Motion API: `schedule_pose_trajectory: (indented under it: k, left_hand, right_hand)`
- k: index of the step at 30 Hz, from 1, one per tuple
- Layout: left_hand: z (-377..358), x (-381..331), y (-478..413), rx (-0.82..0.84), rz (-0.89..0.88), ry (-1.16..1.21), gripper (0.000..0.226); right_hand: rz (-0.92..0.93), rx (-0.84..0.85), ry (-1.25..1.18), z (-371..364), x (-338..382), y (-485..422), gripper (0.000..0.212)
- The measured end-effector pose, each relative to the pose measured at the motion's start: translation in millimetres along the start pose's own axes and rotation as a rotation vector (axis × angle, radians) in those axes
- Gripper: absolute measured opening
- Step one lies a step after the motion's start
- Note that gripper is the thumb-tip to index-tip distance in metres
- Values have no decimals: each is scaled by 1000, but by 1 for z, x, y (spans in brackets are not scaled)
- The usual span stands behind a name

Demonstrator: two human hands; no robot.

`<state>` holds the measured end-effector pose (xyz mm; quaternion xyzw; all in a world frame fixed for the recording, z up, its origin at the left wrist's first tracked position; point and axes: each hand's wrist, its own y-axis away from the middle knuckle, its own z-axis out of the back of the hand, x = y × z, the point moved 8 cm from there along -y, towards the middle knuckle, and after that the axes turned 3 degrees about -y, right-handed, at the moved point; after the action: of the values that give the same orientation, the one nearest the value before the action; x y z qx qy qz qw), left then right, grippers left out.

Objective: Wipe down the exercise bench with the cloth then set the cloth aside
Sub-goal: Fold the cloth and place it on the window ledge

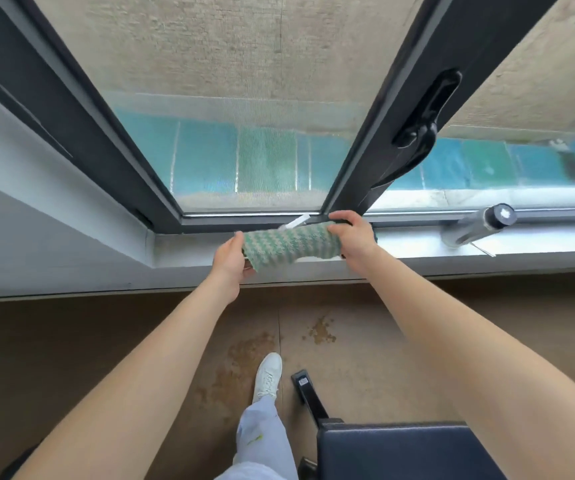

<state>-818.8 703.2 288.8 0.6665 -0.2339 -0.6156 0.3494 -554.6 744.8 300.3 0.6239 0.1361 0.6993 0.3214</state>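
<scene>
Nearest the camera, at the lower right, sits the dark padded bench (403, 452) with its black frame leg (308, 396) reaching out over the brown floor (106, 358). A white shoe (268, 375) steps forward beside that leg, so the body faces away from the bench and toward the window.

Both arms reach out to the sill (452, 261). The left hand (230, 268) pinches one end of the green-and-white cloth (289, 245), and the right hand (353, 237) is closed over the other end — each grip clenched on fabric, the cloth stretched between them. It is held low, just over the sill and perhaps touching it; I cannot tell which. Holding it by both ends keeps it spread, which suits laying it flat rather than dropping it in a heap.

The bench is behind the reach, so wiping looks finished and this reads as the setting-aside step.

Beyond the hands stand the dark window frame (383, 140) and its handle (428, 109) — the sill below offers a bare ledge.
</scene>
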Motion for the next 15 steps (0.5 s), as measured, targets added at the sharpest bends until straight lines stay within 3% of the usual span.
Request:
schedule_pose_trajectory:
  k: [7, 15]
  left_hand:
    - [-23, -13, -63, 45, 15, 72, 33]
    - [-37, 31, -107, -8, 279, 173, 43]
  right_hand:
    - [-9, -46, 9, -20, 13, -61, 34]
    - [-124, 116, 195, -40, -11, -87, 44]
